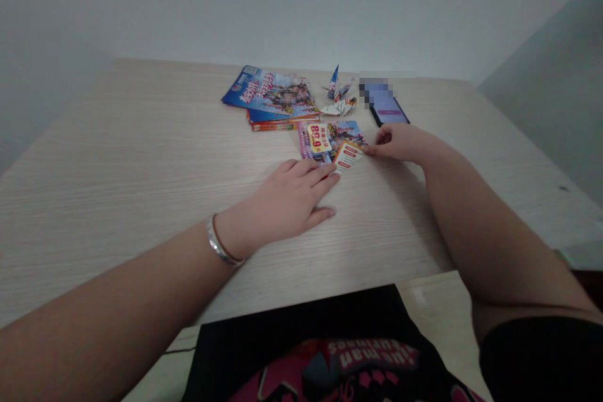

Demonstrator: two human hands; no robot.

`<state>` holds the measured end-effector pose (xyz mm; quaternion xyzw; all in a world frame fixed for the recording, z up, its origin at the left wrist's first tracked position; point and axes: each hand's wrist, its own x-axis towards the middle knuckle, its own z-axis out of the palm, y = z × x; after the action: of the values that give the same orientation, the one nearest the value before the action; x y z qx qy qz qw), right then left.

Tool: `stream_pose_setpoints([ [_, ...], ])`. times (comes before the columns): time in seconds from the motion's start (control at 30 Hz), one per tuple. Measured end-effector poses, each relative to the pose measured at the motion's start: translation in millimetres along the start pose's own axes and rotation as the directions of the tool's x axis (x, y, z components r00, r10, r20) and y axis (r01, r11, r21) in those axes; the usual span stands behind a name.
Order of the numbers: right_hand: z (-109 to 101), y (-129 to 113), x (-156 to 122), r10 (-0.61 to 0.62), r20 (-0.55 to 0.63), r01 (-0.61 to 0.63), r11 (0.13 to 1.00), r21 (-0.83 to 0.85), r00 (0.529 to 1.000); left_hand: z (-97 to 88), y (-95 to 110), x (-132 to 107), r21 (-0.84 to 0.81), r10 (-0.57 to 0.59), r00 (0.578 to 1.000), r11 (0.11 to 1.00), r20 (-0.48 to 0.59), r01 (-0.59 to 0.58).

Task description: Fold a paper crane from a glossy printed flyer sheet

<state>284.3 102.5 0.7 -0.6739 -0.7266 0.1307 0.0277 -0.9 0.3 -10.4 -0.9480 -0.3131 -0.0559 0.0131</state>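
Note:
A colourful printed paper sheet (330, 140) lies on the light wooden table (141, 157), with one corner folded over to show a white and orange side. My left hand (289, 198) lies flat with fingers stretched out, its fingertips pressing the sheet's near edge. My right hand (398, 141) has its fingers curled and pinches the folded corner at the sheet's right side. A silver bracelet sits on my left wrist.
A stack of colourful flyers (271, 97) lies farther back. A folded paper crane (340, 99) stands beside it. A phone (389, 107) with a lit screen lies right of the crane. A grey wall rises behind the table.

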Motion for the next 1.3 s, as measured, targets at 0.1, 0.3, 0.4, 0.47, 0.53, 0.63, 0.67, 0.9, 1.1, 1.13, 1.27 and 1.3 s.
stream_pose_setpoints([
  [0.1,3.1,16.1,4.9,-0.001,-0.085,0.002,1.0,0.018,0.996,1.8,-0.9,-0.3,0.004,-0.001,1.0,1.0,-0.004,0.001],
  [0.3,11.2,-5.0,-13.3,-0.001,-0.33,0.074,0.976,0.206,0.944,1.6,-1.7,-0.3,0.01,0.012,1.0,1.0,0.001,-0.012],
  [0.4,17.3,-34.9,-27.7,-0.188,-0.271,0.243,0.951,0.189,0.944,0.7,-1.4,-0.3,0.016,0.009,1.0,1.0,0.015,-0.009],
  [0.47,21.9,-47.9,-33.0,-0.305,-0.157,0.33,0.927,0.175,0.939,0.5,-1.7,-0.1,0.019,0.009,1.0,1.0,0.027,-0.01],
  [0.53,24.9,-52.0,-34.2,-0.361,-0.107,0.374,0.918,0.132,0.926,0.6,-2.7,0.0,0.016,0.014,0.999,1.0,0.042,-0.015],
  [0.63,25.3,-47.8,-32.0,-0.368,-0.069,0.374,0.92,0.121,0.927,-0.7,-4.9,-0.4,0.002,0.021,0.998,1.0,0.066,-0.021],
  [0.67,24.7,-45.7,-31.0,-0.365,-0.063,0.37,0.921,0.119,0.929,-1.9,-5.7,-0.9,-0.006,0.025,0.997,1.0,0.073,-0.024],
  [0.9,23.5,-40.8,-28.2,-0.332,-0.065,0.338,0.936,0.101,0.941,-18.2,-13.0,-8.4,-0.057,0.08,0.992,0.996,0.101,-0.075],
  [1.1,24.8,-38.3,-30.3,-0.359,-0.098,0.369,0.924,0.103,0.928,-25.9,-16.0,-9.7,-0.124,0.1,0.994,0.988,0.046,-0.094],
  [1.13,25.2,-38.0,-30.5,-0.383,-0.119,0.394,0.915,0.091,0.916,-25.2,-16.0,-9.1,-0.12,0.081,0.996,0.99,0.035,-0.076],
  [1.27,26.2,-39.2,-31.7,-0.539,-0.205,0.555,0.831,0.028,0.817,-16.4,-17.2,-5.0,-0.077,-0.002,0.999,0.997,-0.037,-0.001],
  [1.3,25.9,-40.2,-32.6,-0.581,-0.207,0.596,0.803,0.017,0.788,-13.5,-17.9,-3.9,-0.073,-0.004,0.999,0.997,-0.045,0.001],
])
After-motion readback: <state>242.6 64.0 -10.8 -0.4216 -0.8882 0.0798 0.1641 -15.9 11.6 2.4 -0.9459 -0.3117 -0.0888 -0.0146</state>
